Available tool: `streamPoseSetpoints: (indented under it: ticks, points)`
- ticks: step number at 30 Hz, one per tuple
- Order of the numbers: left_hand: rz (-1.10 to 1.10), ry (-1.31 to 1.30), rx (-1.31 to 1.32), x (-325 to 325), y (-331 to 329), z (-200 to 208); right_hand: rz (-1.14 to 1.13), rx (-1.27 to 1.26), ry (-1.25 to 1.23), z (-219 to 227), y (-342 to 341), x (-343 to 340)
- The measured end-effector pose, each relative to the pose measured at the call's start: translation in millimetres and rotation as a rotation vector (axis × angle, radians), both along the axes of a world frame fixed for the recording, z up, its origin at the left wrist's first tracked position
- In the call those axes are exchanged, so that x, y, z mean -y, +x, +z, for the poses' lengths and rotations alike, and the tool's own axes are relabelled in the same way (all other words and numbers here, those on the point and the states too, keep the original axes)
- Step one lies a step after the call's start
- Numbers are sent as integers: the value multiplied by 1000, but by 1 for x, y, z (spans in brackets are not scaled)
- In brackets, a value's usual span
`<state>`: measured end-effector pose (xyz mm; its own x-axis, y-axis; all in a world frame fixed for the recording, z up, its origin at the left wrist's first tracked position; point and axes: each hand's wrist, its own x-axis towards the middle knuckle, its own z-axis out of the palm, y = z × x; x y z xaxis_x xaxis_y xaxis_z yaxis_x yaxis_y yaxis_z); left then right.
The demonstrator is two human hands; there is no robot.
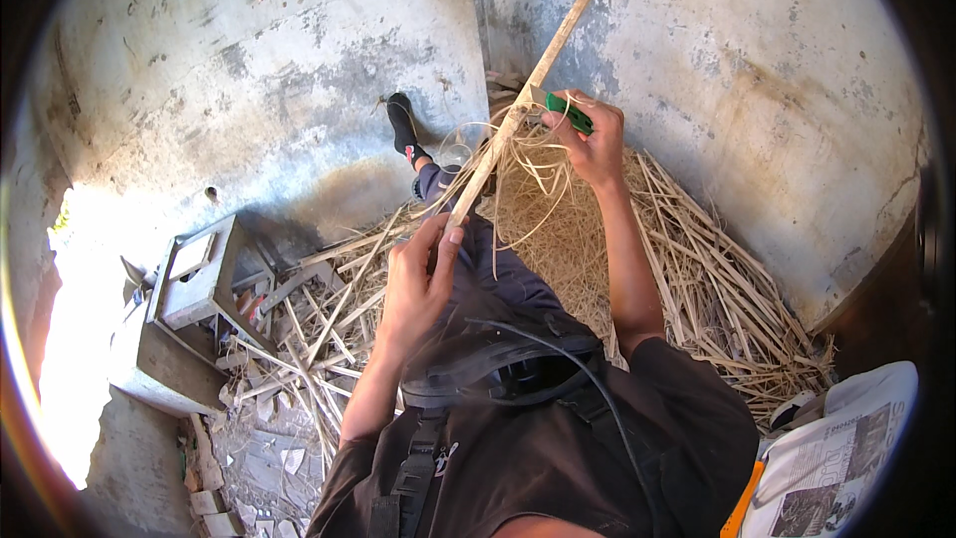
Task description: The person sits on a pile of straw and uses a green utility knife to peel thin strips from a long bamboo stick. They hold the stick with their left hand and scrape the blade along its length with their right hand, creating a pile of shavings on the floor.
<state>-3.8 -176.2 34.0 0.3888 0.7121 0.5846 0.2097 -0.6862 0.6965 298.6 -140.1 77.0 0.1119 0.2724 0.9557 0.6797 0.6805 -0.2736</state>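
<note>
A long, pale wooden strip (573,20), perhaps split bamboo, slants up and away to the right in front of me. Its near end is gripped in my left hand (413,279), fingers wrapped round it. My right hand (597,144) is closed on a green-handled utility knife (572,114), whose wide blade (538,96) lies against the strip about midway along. Thin curled shavings (538,171) hang from the strip below the blade. My fingers hide part of the knife's handle.
Loose shavings (543,229) cover the floor below, with long wooden strips (722,279) piled to the right. A worn box-like stand (199,274) is at the left near a bright opening. My foot in a black shoe (401,122) touches the stained wall (299,60). A printed white sack (836,458) lies lower right.
</note>
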Motion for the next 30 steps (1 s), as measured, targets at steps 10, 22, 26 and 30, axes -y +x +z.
streamPoseSetpoints:
  ticks: [10, 22, 26, 30]
  points:
    - [97, 90, 80, 3, -2, -12, -32, 12, 37, 0, 14, -9]
    - [112, 99, 100, -2, -6, -25, -30, -5, 36, 2, 13, -19]
    - [122, 35, 56, 7, -8, -12, -53, -25, 38, 3, 15, -26]
    - [118, 61, 31, 0, -11, -23, -100, -84, 25, 12, 33, -36]
